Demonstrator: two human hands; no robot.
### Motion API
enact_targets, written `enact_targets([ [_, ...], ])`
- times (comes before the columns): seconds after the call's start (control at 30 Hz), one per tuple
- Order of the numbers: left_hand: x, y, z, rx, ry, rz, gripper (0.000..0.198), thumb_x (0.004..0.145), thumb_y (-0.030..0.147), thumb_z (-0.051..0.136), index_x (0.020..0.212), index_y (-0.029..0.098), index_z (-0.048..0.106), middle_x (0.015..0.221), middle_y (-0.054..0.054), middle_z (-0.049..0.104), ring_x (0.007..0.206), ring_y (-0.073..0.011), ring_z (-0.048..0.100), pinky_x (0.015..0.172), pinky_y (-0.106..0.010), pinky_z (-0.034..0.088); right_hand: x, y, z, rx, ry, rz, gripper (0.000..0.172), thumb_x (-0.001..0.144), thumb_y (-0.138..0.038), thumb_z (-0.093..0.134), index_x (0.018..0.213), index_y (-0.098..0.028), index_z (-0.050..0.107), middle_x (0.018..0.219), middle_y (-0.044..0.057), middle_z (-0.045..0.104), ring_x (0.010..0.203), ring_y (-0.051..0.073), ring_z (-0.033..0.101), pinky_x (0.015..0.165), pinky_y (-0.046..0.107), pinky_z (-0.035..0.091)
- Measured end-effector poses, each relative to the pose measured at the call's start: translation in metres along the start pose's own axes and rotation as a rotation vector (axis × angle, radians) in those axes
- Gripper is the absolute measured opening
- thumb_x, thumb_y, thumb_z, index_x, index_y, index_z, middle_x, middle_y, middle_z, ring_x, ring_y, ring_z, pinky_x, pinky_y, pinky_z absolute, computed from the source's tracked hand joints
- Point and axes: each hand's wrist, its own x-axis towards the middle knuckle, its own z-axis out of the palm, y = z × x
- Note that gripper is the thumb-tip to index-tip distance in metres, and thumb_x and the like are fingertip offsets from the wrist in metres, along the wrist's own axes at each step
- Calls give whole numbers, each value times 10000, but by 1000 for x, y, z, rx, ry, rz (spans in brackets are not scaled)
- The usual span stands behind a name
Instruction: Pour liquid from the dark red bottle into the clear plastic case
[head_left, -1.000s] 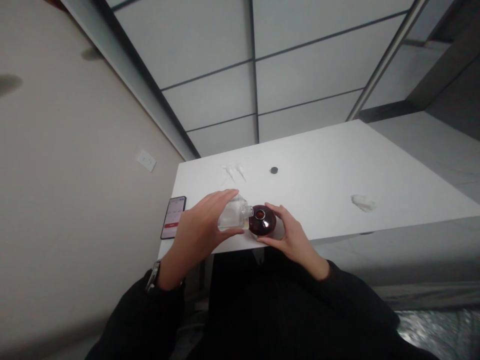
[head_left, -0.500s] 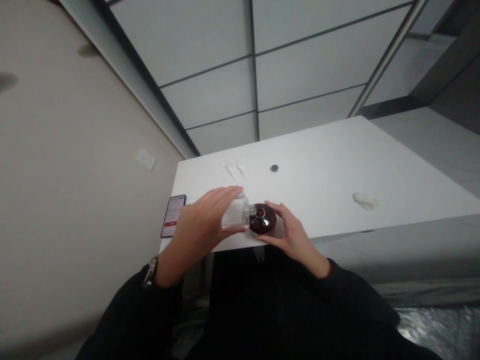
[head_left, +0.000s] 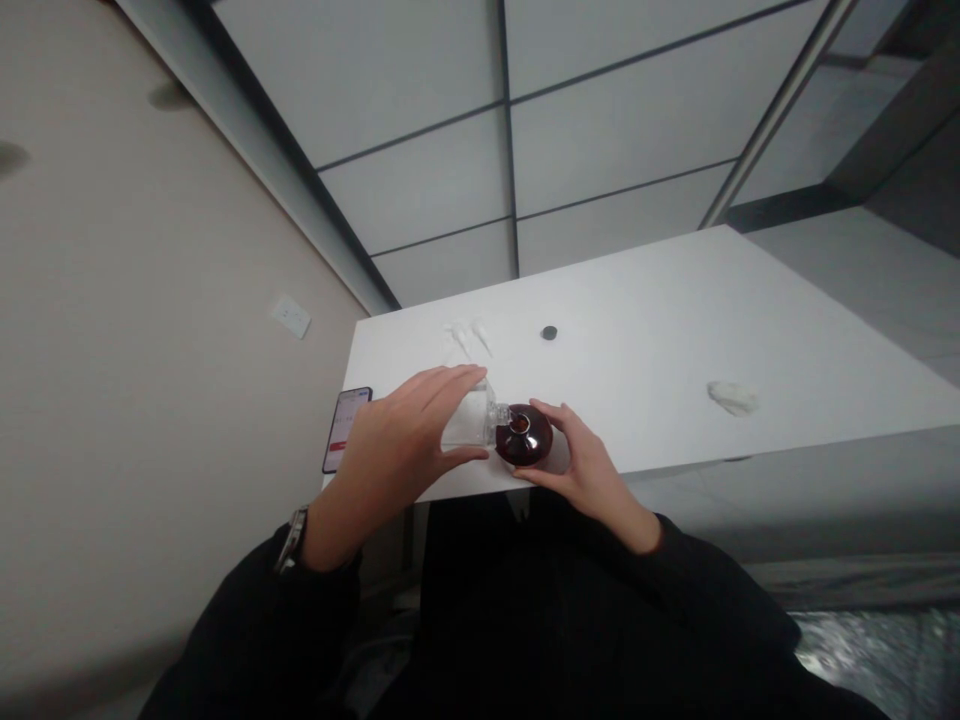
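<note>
My left hand [head_left: 409, 430] is closed around a clear glass bottle [head_left: 470, 415] that lies tipped on its side, its neck pointing right. The bottle's mouth meets the rim of a dark red-brown round bottle [head_left: 525, 447], right at its round opening. Whether liquid is running between them is too small to tell. My right hand [head_left: 585, 465] grips the brown bottle from the right, thumb at the near side and fingers at the far side. The brown bottle stands upright near the front edge of the white table [head_left: 637, 350].
A phone [head_left: 346, 430] with a lit screen lies at the table's left edge. Behind the bottles are small whitish pieces [head_left: 469, 340] and a dark round cap [head_left: 550, 333]. A crumpled white wad [head_left: 733, 398] lies to the right. A wall [head_left: 150, 400] borders the left side.
Both hands keep their grips, and the clear bottle stays tipped at the brown bottle's opening. Only a slight shift of the view and of the left forearm shows.
</note>
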Motion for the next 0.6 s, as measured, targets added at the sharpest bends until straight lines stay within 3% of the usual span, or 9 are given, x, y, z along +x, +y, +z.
enact_targets([
  [0.3,3,4,-6,34,-58,-20,710,835,466,887,1451,252,605,1434,-113,714,1309,-330,696,990,-426,641,0,0,0,7,1,7,792,811,-472,891,1486,-285,521,1499,140,668,1395,365,638,1279,702,319],
  [0.6,5,3,-9,17,-74,-14,677,872,446,855,1472,268,598,1453,-113,700,1326,-328,684,999,-430,638,1,0,-1,0,-18,18,796,818,-472,882,1500,-289,514,1509,138,660,1412,368,623,1281,706,313],
])
